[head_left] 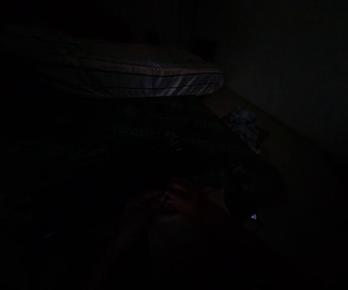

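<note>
The picture is very dark, and only faint outlines of my hands show, low in the middle. My left hand point(146, 200) reaches in from the lower left, and its fingertips meet those of my right hand point(183, 196). The fingers of both look bent and drawn together. Something small may be between them, but darkness hides what it is. Under and beyond the hands lies a dark green cloth point(150, 121) with round printed emblems. A few thin bright glints point(178, 150) show on a black area just past my fingers.
A mattress point(186, 82) in a striped cover lies across the back. Crumpled cloth or paper point(243, 121) rests on the floor at the right, near a bare wall point(297, 68). A small bluish light point(253, 216) shines right of my hands.
</note>
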Demonstrator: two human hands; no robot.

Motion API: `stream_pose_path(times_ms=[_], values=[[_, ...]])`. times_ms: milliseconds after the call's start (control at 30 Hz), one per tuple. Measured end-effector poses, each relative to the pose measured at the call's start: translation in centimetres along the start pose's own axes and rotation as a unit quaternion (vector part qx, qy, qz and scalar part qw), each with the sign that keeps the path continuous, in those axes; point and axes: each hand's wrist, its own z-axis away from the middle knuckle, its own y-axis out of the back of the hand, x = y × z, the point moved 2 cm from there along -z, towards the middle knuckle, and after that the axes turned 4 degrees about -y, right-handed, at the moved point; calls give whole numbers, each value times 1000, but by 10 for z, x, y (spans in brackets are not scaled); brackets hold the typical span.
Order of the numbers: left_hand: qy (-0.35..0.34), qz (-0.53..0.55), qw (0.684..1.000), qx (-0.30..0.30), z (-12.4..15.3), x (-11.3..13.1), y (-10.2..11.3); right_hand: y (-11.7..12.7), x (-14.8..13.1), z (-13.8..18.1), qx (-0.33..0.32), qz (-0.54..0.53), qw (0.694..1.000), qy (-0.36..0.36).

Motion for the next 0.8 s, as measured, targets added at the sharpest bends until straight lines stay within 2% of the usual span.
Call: stream_pose_path(times_ms=[200, 333, 533, 800], values=[[62, 95, 994, 6, 2, 8, -2, 0, -2, 2, 7, 26, 999, -27], [87, 122, 989, 12, 3, 10, -1, 5, -6, 4, 34, 38, 999, -12], [135, 182, 974, 4, 6, 12, -1, 1, -3, 5, 36, 20, 999, -6], [117, 197, 973, -8, 5, 11, -2, -1, 0, 13, 47, 26, 998, -11]])
